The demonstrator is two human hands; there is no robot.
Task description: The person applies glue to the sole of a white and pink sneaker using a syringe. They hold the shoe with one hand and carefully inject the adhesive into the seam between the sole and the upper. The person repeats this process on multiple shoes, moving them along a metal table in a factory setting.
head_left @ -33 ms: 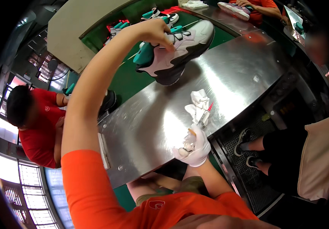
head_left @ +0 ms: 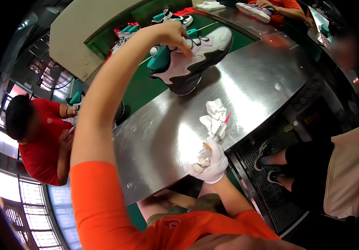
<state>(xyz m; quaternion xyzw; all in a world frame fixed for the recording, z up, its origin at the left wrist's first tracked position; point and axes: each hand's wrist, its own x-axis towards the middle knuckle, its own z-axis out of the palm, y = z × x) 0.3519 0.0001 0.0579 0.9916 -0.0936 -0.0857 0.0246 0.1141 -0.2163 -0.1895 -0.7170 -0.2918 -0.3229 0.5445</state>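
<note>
My bare left hand [head_left: 175,36] grips a white, black and teal sneaker [head_left: 194,56] near its tongue and laces, thumb on the upper. The sneaker is held tilted over the far edge of the metal table, toe to the upper right. My right hand [head_left: 212,164], in a white glove, is closed palm up near the table's front edge. A crumpled white wad, like cloth or tissue, lies in it, and a small tan tip shows by the fingers. Just beyond the glove lie crumpled white cloths [head_left: 215,113] and a thin tool with a red tip [head_left: 227,117].
Past the steel table [head_left: 154,162], more sneakers [head_left: 169,17] stand on a green conveyor belt [head_left: 144,87]. A person in red [head_left: 42,133] works on a shoe at the left. At the far right, another person's hand [head_left: 267,4] rests on a shoe [head_left: 254,11]. Somebody's legs [head_left: 277,160] are beside the table.
The sneaker and my left forearm have shifted very slightly. At the left, the person's hands and a thin white tool show more plainly. My right hand keeps its grip.
</note>
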